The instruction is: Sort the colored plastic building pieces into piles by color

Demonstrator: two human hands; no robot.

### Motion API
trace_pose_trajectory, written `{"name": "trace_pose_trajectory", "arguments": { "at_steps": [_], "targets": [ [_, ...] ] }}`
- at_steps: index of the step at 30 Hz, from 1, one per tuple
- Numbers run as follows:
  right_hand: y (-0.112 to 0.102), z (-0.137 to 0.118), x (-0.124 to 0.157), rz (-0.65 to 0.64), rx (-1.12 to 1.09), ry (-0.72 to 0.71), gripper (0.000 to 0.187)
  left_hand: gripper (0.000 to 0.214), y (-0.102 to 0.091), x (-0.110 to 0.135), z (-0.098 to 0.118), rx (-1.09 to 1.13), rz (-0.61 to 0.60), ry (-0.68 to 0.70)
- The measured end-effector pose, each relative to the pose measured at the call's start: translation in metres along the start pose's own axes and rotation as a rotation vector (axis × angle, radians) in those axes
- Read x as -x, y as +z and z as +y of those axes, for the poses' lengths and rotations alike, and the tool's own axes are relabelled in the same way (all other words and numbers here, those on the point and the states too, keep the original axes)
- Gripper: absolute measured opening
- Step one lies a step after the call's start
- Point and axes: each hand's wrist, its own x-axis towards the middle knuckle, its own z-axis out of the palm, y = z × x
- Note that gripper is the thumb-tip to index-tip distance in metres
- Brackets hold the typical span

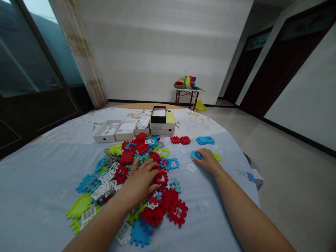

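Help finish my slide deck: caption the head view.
Left hand over a heap of colorful toothed pieces and white frames, right hand at a blue piece.

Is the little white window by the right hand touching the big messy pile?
Apart: the head view shows bare blue tablecloth between the white window and the pile.

Right hand (206,160) on blue toothed piece (194,154)

one blue piece (194,154) was at the right fingers (203,151), one white window piece (191,168) lay just nearer than them, one green piece (216,156) right of them, two red pieces (175,140) farther out, one black box (158,120) stood beyond the left fingers (147,166), one heap (127,156) lay under them
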Motion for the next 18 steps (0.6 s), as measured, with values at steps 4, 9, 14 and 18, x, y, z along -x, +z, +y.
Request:
{"name": "trace_pose_trajectory", "arguments": {
  "at_steps": [4, 9, 14, 18],
  "targets": [
    [-0.001, 0.004, 0.001, -0.006, 0.050, 0.033, 0.038, 0.034, -0.007, 0.002, -0.021, -0.020, 0.044, -0.016],
    [-0.007, -0.004, 0.002, -0.057, 0.117, 0.045, 0.046, 0.037, -0.012, 0.007, -0.052, -0.014, 0.068, -0.041],
    [-0.012, -0.013, 0.001, -0.029, 0.198, 0.236, 0.058, 0.048, -0.023, 0.013, -0.070, 0.081, 0.060, -0.106],
    [-0.013, -0.017, 0.002, -0.081, 0.202, 0.271, 0.052, 0.056, -0.034, 0.014, -0.084, 0.162, 0.233, -0.192]
  ]
}}
